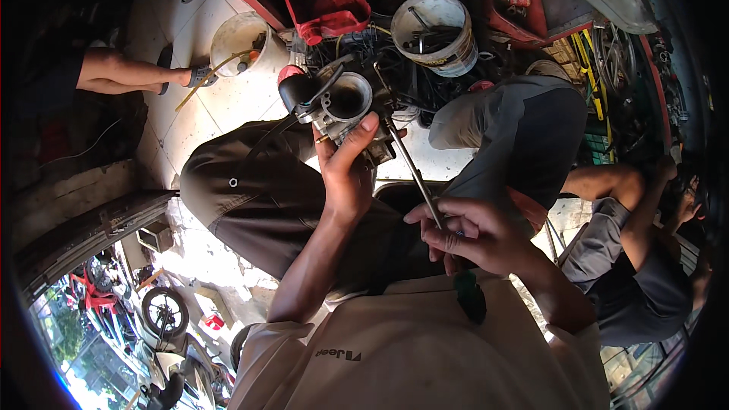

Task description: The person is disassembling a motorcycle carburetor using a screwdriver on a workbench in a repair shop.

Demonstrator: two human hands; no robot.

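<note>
My left hand is wrapped round a metal carburetor, its thumb pressed along the side. The carburetor's round dark bore faces up, and a black rubber elbow lies against its left side. In my right hand is a long screwdriver, its shaft running between the fingers. The dark green handle shows below my palm. The shaft points away from me, with its far end beside the carburetor's right side; whether it touches I cannot tell.
Beyond my knees stand a white bucket with a yellow hose, a bucket of tools, and a red container. Cables and parts lie among them. One person's leg is at left, another person sits at right. A motorcycle stands lower left.
</note>
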